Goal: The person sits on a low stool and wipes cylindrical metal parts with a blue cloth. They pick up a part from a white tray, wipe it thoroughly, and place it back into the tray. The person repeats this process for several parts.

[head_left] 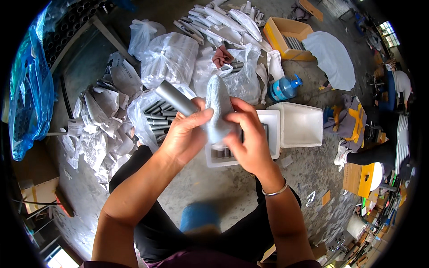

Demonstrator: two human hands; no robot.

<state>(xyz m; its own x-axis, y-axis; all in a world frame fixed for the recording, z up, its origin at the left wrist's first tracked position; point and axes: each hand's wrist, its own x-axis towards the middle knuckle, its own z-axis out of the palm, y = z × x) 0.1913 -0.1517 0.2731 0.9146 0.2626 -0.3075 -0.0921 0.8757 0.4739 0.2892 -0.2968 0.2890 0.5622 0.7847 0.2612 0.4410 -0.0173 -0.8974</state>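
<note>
My left hand (183,136) is closed around a smooth grey metal tube (175,96), which sticks out up and to the left. Its thumb also presses on a light grey knitted cloth (216,102). My right hand (250,140) grips the same cloth from the right, its fingertips slightly smeared by motion. Whether the tube runs on under the cloth is hidden. Below my hands is a white foam box (275,134) with tubes in it, partly covered by my right hand. Just left of my hands, an open plastic bag (136,117) holds several dark grey tubes.
Another white foam box (302,144) stands on the right, beside a blue bottle with a pump (284,88). Crumpled paper (100,129) is heaped at left. Tied bags (169,58), paper-wrapped bundles (223,20) and a yellow carton (275,33) lie beyond. A person's shoe (342,152) shows far right.
</note>
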